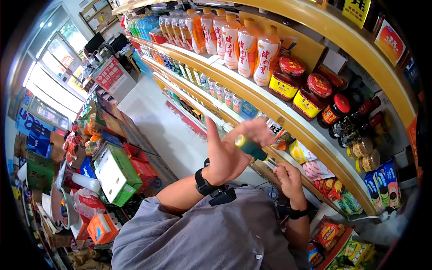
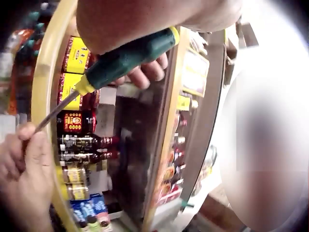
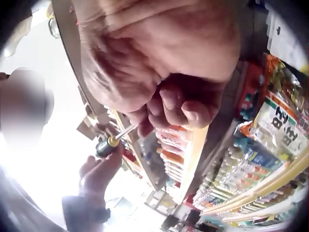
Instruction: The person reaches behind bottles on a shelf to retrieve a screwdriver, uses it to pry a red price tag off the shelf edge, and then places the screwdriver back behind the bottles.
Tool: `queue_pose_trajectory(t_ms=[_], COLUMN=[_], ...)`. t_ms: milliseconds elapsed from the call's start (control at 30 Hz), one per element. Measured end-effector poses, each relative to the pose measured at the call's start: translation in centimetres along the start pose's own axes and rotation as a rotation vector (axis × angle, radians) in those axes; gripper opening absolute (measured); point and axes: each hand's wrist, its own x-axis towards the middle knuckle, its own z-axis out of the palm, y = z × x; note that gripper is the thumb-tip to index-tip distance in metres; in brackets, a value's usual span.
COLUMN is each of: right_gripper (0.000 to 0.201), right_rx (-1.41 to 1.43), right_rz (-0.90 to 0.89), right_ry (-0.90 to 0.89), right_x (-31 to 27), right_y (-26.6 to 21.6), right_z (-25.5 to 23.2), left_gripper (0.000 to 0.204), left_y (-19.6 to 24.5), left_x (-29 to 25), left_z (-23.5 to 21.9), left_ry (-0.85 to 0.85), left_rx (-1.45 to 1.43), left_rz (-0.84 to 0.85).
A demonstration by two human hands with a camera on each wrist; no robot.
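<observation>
A screwdriver with a dark green handle, yellow ends and a metal shaft is held between both hands in front of the chest. Its handle lies across the palm side of my left hand, whose thumb stands apart and whose fingers are extended. My right hand pinches the shaft near its tip, which the fingers hide. In the left wrist view the screwdriver slants down to the right hand. The right wrist view shows curled fingers round the shaft, with the left hand at the handle.
Close ahead, a long shelf carries orange drink bottles, red-lidded jars and dark sauce bottles. Snack bags stand at lower right. Cartons are stacked left of the aisle floor; a counter stands at the far end.
</observation>
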Motion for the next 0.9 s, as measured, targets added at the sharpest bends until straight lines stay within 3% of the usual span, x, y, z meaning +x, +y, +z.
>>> queue_pose_trajectory(t_ms=[67, 100, 133, 233, 333, 367, 500, 600, 667, 700, 733, 800, 833, 900], right_gripper=[0.026, 0.027, 0.027, 0.025, 0.025, 0.027, 0.024, 0.022, 0.023, 0.024, 0.024, 0.023, 0.023, 0.022], right_rx=[-0.037, 0.002, 0.042, 0.002, 0.192, 0.11, 0.131, 0.206, 0.228, 0.165, 0.108, -0.129, -0.13, -0.36], right_rz=[-0.044, -0.084, -0.121, -0.233, -0.105, -0.269, -0.251, -0.149, -0.162, -0.078, -0.089, -0.097, -0.102, -0.19], right_ry=[-0.036, -0.074, -0.113, -0.149, -0.168, -0.155, -0.167, -0.113, -0.016, 0.103, 0.124, 0.234, 0.244, 0.269], right_x=[0.0, 0.2, 0.3, 1.4, 2.1, 2.3, 2.6, 2.0, 1.5, 0.9, 0.9, 0.2, 0.1, -0.3], right_y=[1.5, 2.0, 2.5, 3.0, 2.9, 2.7, 4.1, 3.8, 2.0, 2.6, 1.2, -0.2, -1.5, -4.1], right_z=[-0.1, 0.3, 0.7, 1.5, 1.9, 2.2, 2.1, 1.6, 0.9, -0.1, -1.3, -3.7, -4.2, -5.0], left_gripper=[0.048, 0.035, 0.039, 0.039, 0.038, 0.038, 0.039, 0.027, 0.021, 0.031, 0.031, 0.025, 0.027, 0.028], left_y=[-0.9, -0.9, -0.9, -1.5, -1.7, -1.9, -1.8, -1.9, -2.2, -0.9, -0.3, 2.5, 3.3, 3.9], left_x=[-0.7, -1.4, -2.0, -1.7, -1.2, -1.1, -0.9, -0.8, -0.2, 0.4, 0.8, 0.5, 0.5, 0.4], left_z=[-1.1, 0.0, 0.9, 3.1, 3.5, 3.3, 3.5, 2.6, 1.6, 0.2, -0.8, -1.9, -1.6, -1.9], left_ry=[-0.211, -0.227, -0.205, -0.321, -0.397, -0.421, -0.419, -0.38, -0.291, -0.425, -0.356, -0.244, -0.169, -0.237], left_rx=[0.427, 0.471, 0.609, 0.825, 0.918, 0.931, 0.93, 0.916, 0.659, 0.824, 0.974, 1.475, 1.492, 1.418], left_rz=[0.106, 0.114, 0.091, 0.226, 0.336, 0.379, 0.41, 0.396, 0.35, 0.339, 0.402, 0.297, 0.066, 0.004])
